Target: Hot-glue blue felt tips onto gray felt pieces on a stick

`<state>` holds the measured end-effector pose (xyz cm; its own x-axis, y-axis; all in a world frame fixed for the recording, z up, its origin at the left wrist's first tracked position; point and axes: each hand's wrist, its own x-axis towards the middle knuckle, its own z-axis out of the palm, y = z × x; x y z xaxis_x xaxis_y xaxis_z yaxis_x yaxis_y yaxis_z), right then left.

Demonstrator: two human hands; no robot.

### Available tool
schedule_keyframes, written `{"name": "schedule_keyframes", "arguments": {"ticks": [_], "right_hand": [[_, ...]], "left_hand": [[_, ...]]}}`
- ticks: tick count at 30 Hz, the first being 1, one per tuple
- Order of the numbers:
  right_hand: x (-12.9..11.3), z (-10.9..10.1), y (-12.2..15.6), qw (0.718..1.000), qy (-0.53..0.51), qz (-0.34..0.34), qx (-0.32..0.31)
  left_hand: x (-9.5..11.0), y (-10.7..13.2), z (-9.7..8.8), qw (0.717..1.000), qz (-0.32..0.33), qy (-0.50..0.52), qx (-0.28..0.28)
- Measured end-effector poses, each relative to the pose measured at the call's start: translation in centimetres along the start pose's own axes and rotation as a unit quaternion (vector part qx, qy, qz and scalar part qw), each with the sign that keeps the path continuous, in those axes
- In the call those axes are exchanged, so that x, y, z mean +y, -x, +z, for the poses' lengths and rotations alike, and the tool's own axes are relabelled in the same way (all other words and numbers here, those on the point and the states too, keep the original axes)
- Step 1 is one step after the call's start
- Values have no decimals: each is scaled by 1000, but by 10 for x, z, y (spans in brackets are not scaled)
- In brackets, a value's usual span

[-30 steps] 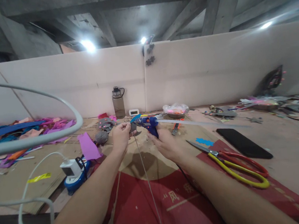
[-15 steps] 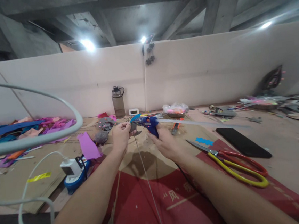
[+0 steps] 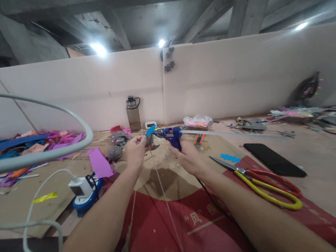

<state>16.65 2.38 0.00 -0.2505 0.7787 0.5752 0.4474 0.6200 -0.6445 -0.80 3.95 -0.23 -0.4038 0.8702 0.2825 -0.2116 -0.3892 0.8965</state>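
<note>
My left hand [image 3: 135,151] is closed in a pinch on a small blue and grey foam piece [image 3: 150,132] fixed to a thin wire [image 3: 161,189] that runs down toward me. My right hand [image 3: 188,157] grips a blue hot glue gun [image 3: 172,135] by its handle, nozzle pointing left, close to the foam piece. A clear glue stick [image 3: 212,132] juts from the gun's back to the right. Both hands hover over a brown and red cardboard sheet [image 3: 170,216].
Big scissors [image 3: 261,184] with red and yellow handles lie right of my right arm, beside a black phone [image 3: 273,159]. A water bottle [image 3: 133,114] stands at the white partition. Left: foam scraps [image 3: 31,144], a purple sheet [image 3: 99,163], a power strip [image 3: 84,190] with white cables.
The glue gun has shifted slightly right and up, its nozzle a little farther from the foam piece. My left hand holds nearly still.
</note>
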Motion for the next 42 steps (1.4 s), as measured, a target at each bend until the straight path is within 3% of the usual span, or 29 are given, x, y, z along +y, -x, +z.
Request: {"name": "schedule_keyframes", "arguments": {"ticks": [21, 25, 28, 31, 33, 35, 37, 40, 41, 42], "right_hand": [[13, 0, -3, 998, -51, 34, 28], [19, 3, -8, 982, -140, 126, 16], [29, 8, -11, 940, -243, 238, -41], [44, 7, -11, 930, -196, 297, -88], [53, 1, -11, 955, -95, 272, -63], [55, -6, -11, 980, 7, 198, 12], [48, -9, -10, 987, 67, 124, 71], [20, 0, -7, 992, -56, 109, 31], [9, 5, -5, 978, -165, 131, -1], [-1, 11, -3, 943, -284, 169, -23]], "left_hand": [[1, 1, 0, 1000, 0, 22, -11], [2, 2, 1, 999, -8, 28, -11], [3, 3, 1, 999, -14, 32, -12], [3, 4, 2, 1000, -3, 21, -15], [2, 5, 3, 1000, 13, 3, -15], [1, 6, 4, 999, 34, -19, -16], [1, 8, 6, 997, 56, -44, -15], [2, 15, 8, 991, 86, -103, -17], [3, 17, 9, 986, 98, -130, -21], [4, 20, 10, 980, 113, -160, -26]]}}
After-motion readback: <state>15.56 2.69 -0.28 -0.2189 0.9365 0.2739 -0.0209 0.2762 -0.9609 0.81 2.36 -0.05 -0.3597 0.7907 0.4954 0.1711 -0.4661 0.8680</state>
